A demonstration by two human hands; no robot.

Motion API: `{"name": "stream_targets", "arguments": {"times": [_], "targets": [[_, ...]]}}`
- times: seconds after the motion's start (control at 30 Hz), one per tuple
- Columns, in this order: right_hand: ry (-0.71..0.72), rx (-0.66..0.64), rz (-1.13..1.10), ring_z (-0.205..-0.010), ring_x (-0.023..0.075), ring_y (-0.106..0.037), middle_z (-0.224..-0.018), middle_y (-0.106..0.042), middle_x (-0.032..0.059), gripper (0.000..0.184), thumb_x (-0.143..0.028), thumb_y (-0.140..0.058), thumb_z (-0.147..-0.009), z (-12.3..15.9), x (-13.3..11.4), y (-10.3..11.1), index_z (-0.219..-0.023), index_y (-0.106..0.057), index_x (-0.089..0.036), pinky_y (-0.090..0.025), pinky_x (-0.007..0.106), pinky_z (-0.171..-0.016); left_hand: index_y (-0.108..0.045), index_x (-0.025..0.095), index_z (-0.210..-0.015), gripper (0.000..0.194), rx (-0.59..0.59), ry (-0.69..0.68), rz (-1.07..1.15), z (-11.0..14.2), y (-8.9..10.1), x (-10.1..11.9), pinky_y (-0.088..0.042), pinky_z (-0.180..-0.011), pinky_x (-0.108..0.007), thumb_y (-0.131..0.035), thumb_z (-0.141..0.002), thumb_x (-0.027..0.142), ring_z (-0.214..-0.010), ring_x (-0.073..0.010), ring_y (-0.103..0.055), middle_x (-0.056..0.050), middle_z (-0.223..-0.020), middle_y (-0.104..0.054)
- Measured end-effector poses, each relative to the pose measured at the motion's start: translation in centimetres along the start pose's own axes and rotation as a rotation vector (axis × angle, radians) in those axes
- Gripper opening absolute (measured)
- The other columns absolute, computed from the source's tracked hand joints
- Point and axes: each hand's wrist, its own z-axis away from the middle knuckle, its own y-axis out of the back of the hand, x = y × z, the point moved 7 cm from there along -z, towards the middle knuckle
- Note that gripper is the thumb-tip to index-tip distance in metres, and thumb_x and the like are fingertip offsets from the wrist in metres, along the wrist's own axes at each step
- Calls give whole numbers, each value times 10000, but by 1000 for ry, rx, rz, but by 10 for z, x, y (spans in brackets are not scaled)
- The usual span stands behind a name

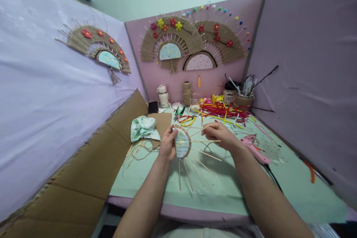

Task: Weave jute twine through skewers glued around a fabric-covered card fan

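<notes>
My left hand (167,144) grips a half-round fan base (182,143) covered in pale blue cloth with yellow patches, its thumb on the cloth face. A brown twine band runs along the curved edge. Several thin wooden sticks (206,153) spread out from that edge like rays. To the right of the base, my right hand (214,134) is closed in a pinch among the upper stick ends. Thin twine (206,148) appears to run to its fingertips, with a loop below the hand; the fingers partly hide what they pinch.
Crumpled cloth (143,128), loose sticks and cardboard (160,122) lie left. Pliers (188,119), a twine spool (186,93), a white bottle (163,96) and red pipe cleaners (223,111) stand or lie behind. A pink glue gun (255,149) rests right. Finished fans (171,37) hang on the partitions.
</notes>
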Motion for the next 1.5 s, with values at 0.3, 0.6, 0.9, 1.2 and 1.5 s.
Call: {"name": "stream_targets", "arguments": {"times": [0.3, 0.6, 0.9, 1.2, 1.5], "targets": [[29, 16, -167, -419, 44, -181, -462, -251, -86, 306, -430, -697, -706, -4, -3, -1, -601, -613, -155, -136, 203, -409, -544, 177, -877, 393, -24, 56, 5, 0, 1, -5, -450, -635, -213, -786, -570, 216, -626, -86, -573, 38, -722, -602], [-9, 92, -435, -421, 50, -169, -473, -242, -96, 273, -407, -733, -670, -6, -10, 9, -713, -602, -171, -169, 173, -386, -545, 159, -829, 382, -135, 258, -160, 5, -5, -31, -432, -571, -214, -798, -544, 195, -583, -93, -573, 22, -710, -611], [37, 252, -354, -400, 46, -233, -453, -333, -83, 334, -443, -754, -634, -11, -5, 18, -643, -559, -172, -174, 187, -372, -548, 151, -822, 384, -148, 327, -222, 7, -5, -36, -423, -535, -215, -801, -537, 197, -558, -109, -582, 8, -672, -613], [250, 329, -323, -412, 51, -245, -469, -327, -75, 362, -393, -725, -691, -9, -15, 24, -553, -459, -189, -203, 206, -397, -554, 153, -819, 367, -147, 309, -196, 4, -4, -36, -439, -560, -215, -793, -543, 188, -574, -101, -584, 6, -687, -622], [275, 301, -359, -443, 52, -250, -517, -422, -47, 245, -345, -737, -678, -6, -21, 20, -602, -570, -183, -220, 204, -419, -552, 154, -827, 371, -169, 325, -198, 5, -4, -36, -437, -548, -217, -795, -550, 191, -568, -109, -587, 8, -670, -610]]}}
